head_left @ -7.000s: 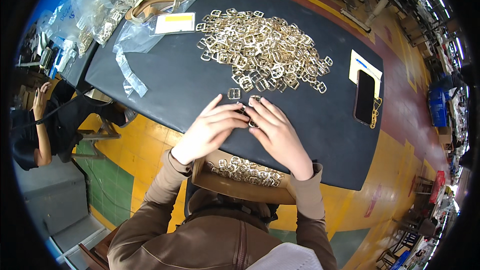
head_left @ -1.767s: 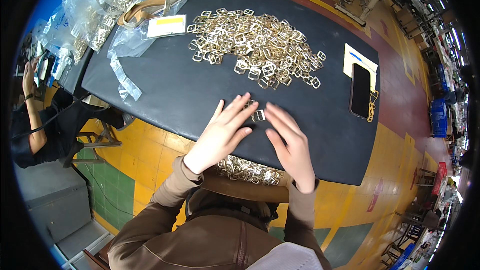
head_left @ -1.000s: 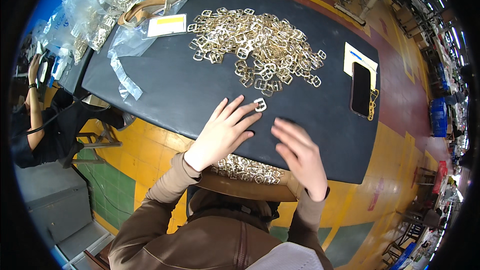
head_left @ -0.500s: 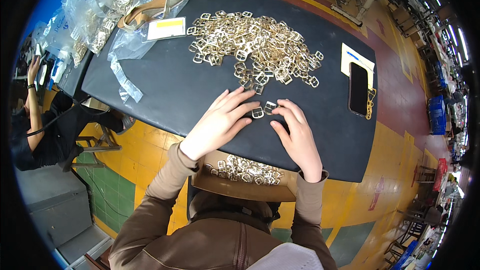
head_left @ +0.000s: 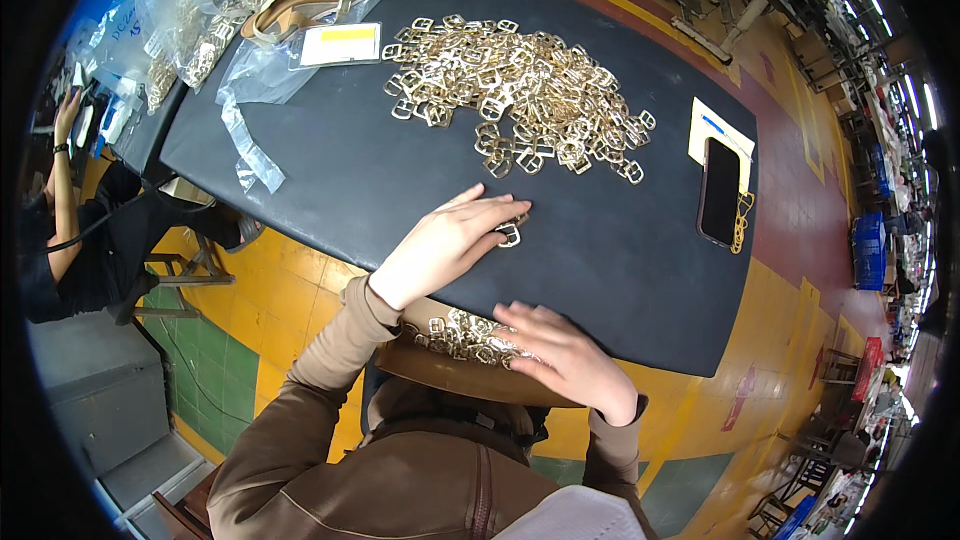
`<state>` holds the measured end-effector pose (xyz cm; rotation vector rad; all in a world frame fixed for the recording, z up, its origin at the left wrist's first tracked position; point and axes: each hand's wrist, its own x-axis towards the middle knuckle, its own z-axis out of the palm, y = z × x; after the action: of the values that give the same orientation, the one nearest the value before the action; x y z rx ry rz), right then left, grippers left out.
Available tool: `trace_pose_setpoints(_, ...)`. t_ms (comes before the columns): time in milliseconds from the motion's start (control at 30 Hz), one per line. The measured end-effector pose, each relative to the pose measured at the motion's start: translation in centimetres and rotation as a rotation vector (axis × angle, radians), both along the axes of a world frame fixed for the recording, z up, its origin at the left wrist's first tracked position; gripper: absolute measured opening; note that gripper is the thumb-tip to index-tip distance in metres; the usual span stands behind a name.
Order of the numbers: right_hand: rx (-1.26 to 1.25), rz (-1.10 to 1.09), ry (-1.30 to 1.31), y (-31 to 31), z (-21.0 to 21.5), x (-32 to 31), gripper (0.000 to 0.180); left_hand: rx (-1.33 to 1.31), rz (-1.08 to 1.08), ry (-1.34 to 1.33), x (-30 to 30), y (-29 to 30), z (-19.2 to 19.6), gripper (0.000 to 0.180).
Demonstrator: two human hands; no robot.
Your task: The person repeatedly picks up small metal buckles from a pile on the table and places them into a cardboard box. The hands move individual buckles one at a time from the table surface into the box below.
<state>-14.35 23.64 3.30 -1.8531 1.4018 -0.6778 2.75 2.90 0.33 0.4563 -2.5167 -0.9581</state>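
Dark work table (head_left: 380, 180) fills the middle of my view, and I take it as my landmark. On its far half lies the big heap of gold buckles (head_left: 520, 90), loose and spread wide; by my reckoning this is the unsorted stock, and it is far the larger share. At the table's near edge, just below it against the person's lap, sits a brown tray (head_left: 470, 372) holding a much smaller batch of buckles (head_left: 462, 332); I judge these the handled ones, so the work looks early, most of the heap untouched. At the table's far left corner: clear plastic bags (head_left: 190, 0), a tan sandal (head_left: 320, 0) and a yellow-and-white card (head_left: 340, 43). At its right end: a black phone (head_left: 720, 190) on a white paper slip (head_left: 722, 130). A seated person (head_left: 60, 230) is off the table's left side, apart from the work. Left hand (head_left: 448, 245) lies palm down on the table's near middle, arm stretched forward, fingers extended and loose, fingertips touching a single buckle (head_left: 508, 234) lying flat on the surface; pressing or sliding, not grasping. Right hand (head_left: 560, 352) hangs over the tray at the table's near edge, palm down, fingers spread and released; I see nothing held in it.
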Motion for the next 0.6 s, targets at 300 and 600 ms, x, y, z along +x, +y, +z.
trace_pose_setpoints(300,-0.226,-0.362,0.115,-7.1,-1.4,-0.1,0.047,-0.01,0.133,0.13,0.4,-0.8,1.6,0.05)
trace_pose_setpoints(600,-0.118,0.037,-0.092,-1.6,-1.3,1.7,0.04,-0.225,0.113,-0.045,-1.3,-4.1,-0.2,0.049)
